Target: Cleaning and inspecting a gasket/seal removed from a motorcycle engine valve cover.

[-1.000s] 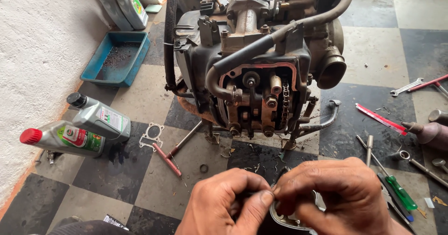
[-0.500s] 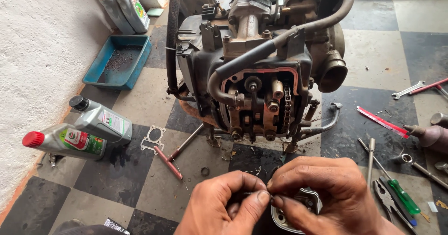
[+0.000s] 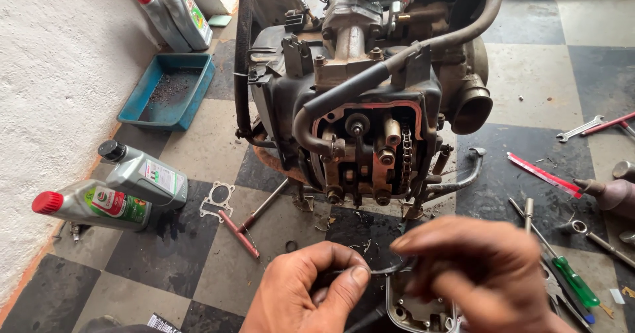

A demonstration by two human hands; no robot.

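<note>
My left hand [image 3: 311,293] pinches one end of a thin black rubber gasket strip [image 3: 387,268] between thumb and forefinger. My right hand [image 3: 479,277] holds the other end of the strip, its fingers curled over it. Both hands hover over a grey metal engine cover [image 3: 417,310] lying on the floor at the bottom edge, partly hidden by my right hand. Just beyond them stands an opened engine [image 3: 364,108] with its valve gear, cam chain and an orange-edged sealing face exposed.
Two grey oil bottles [image 3: 116,191] lie at the left near a white wall, and two more [image 3: 175,15] stand by a blue tray [image 3: 169,91]. A flat gasket [image 3: 217,199] and red-handled tool [image 3: 239,234] lie on the checkered floor. Spanners and screwdrivers [image 3: 572,277] are scattered at right.
The view has shifted closer to the engine. My hands have moved apart a little, stretching the black strip between them over the cover.
</note>
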